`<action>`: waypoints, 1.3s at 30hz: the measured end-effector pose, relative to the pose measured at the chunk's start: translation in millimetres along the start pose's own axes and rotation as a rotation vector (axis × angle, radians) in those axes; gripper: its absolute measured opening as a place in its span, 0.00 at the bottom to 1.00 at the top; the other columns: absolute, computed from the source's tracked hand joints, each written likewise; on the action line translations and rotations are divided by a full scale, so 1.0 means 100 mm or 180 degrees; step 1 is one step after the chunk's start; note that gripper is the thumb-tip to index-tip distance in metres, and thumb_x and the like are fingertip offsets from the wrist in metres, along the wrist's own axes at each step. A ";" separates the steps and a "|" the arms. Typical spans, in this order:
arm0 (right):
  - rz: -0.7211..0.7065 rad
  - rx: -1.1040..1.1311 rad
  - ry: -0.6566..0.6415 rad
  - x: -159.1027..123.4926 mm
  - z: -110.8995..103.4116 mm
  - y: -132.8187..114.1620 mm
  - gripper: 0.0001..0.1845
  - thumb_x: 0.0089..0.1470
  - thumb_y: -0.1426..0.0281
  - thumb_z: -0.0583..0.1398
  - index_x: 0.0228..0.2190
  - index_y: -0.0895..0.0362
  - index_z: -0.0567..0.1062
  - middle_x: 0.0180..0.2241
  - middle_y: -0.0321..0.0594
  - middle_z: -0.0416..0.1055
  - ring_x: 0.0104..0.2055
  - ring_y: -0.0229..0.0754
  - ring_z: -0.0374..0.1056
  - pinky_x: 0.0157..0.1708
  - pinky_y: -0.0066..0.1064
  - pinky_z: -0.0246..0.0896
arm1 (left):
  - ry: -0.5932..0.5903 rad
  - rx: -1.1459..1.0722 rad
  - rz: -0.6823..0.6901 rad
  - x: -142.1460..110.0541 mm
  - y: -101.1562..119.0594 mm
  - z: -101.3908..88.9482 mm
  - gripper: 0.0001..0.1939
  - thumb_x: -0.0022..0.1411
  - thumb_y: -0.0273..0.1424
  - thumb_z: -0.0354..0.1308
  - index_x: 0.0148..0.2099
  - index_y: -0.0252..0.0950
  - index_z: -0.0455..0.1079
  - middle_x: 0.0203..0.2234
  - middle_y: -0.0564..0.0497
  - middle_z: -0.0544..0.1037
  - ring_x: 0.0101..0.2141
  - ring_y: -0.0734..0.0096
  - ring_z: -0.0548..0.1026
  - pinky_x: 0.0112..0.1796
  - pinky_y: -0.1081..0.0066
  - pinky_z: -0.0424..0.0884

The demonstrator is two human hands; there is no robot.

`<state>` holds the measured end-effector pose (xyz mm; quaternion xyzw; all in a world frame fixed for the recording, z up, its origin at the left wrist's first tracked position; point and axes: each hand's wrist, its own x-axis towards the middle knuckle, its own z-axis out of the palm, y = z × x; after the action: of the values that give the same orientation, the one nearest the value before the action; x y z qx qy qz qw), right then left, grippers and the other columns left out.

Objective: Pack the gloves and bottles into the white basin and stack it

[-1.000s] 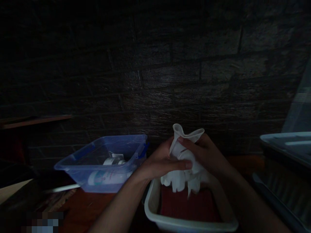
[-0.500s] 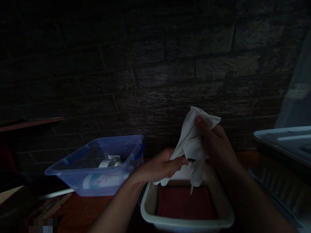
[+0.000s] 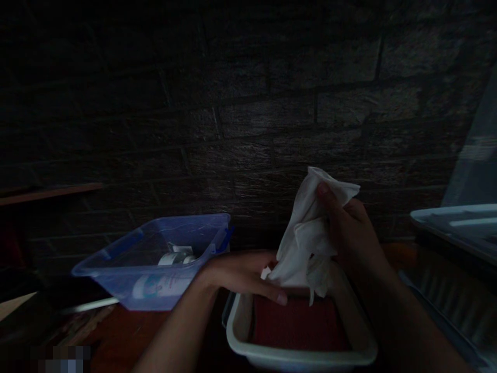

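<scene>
My right hand [image 3: 351, 223] pinches a limp, crumpled white cloth [image 3: 305, 233] near its top, thumb in front. The cloth hangs over a pale plastic tub [image 3: 303, 357], with a ragged strip dangling at its lower end. My left hand [image 3: 243, 280] is at the cloth's lower left side, above the tub's left rim. Its thumb is stretched out, apart from the fingers, which are partly hidden behind the cloth. Inside the tub lies a flat dark red piece [image 3: 298, 324].
A clear bluish plastic bin [image 3: 116, 269] on the left holds a white bottle [image 3: 159, 286] and other containers. At the right stands a rack [image 3: 446, 311] below a pale lid or tray [image 3: 458, 213]. A dark brick wall [image 3: 248, 119] rises behind the wooden surface [image 3: 128, 331].
My left hand has loosened from the cloth; its thumb has swung down and away, and the hand has shifted slightly left. My right hand still holds the cloth in nearly the same place.
</scene>
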<state>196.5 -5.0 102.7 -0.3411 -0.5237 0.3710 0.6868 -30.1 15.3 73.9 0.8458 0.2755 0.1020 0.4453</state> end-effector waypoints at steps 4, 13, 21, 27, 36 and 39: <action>0.0172 -0.0147 -0.0745 -0.01 0.03 0.04 0.22 0.59 0.52 0.65 0.27 0.58 0.76 0.23 0.35 0.70 0.22 0.35 0.62 0.22 0.26 0.56 | 0.0858 -0.0673 0.0705 -0.05 0.08 -0.07 0.46 0.54 0.42 0.75 0.71 0.42 0.62 0.65 0.41 0.69 0.63 0.49 0.67 0.62 0.54 0.63; 0.0478 -0.0349 -0.1936 -0.01 0.08 0.28 0.20 0.62 0.53 0.63 0.32 0.59 0.79 0.28 0.36 0.74 0.26 0.35 0.67 0.25 0.25 0.60 | 0.2189 -0.1822 0.0658 0.15 0.18 0.10 0.15 0.62 0.40 0.69 0.47 0.38 0.83 0.41 0.46 0.84 0.42 0.60 0.80 0.45 0.68 0.73; 0.0327 -0.0964 -0.2389 -0.02 0.02 0.18 0.25 0.55 0.58 0.70 0.51 0.55 0.77 0.44 0.42 0.80 0.42 0.46 0.77 0.37 0.32 0.70 | 0.3180 -0.1609 0.0624 0.11 0.12 0.00 0.16 0.65 0.45 0.65 0.37 0.35 0.80 0.26 0.51 0.78 0.25 0.71 0.73 0.29 0.73 0.69; -0.0272 -0.2807 -0.1968 -0.02 -0.09 0.37 0.28 0.57 0.64 0.65 0.56 0.63 0.74 0.44 0.52 0.79 0.44 0.52 0.75 0.44 0.40 0.67 | 0.3405 -0.1577 0.0631 0.10 0.07 -0.10 0.14 0.62 0.42 0.68 0.41 0.36 0.81 0.29 0.50 0.80 0.27 0.70 0.74 0.31 0.72 0.71; 0.0053 -0.1212 -0.2124 -0.01 -0.01 0.15 0.14 0.58 0.69 0.62 0.47 0.55 0.78 0.39 0.40 0.77 0.35 0.40 0.70 0.31 0.30 0.62 | 0.3439 -0.1656 0.0500 0.14 0.04 -0.09 0.15 0.60 0.42 0.69 0.35 0.35 0.79 0.26 0.50 0.80 0.26 0.70 0.75 0.29 0.74 0.69; 0.0273 -0.0106 -0.1973 -0.01 0.01 0.11 0.17 0.58 0.68 0.65 0.49 0.56 0.75 0.43 0.40 0.77 0.38 0.40 0.72 0.35 0.29 0.66 | 0.3319 -0.1833 0.0436 0.16 0.09 -0.04 0.14 0.60 0.42 0.69 0.37 0.34 0.80 0.27 0.50 0.81 0.27 0.70 0.75 0.30 0.74 0.69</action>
<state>193.7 -0.7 93.4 -0.2448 -0.6993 0.4773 0.4725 -15.3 22.7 82.5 0.5454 0.3637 0.6026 0.4551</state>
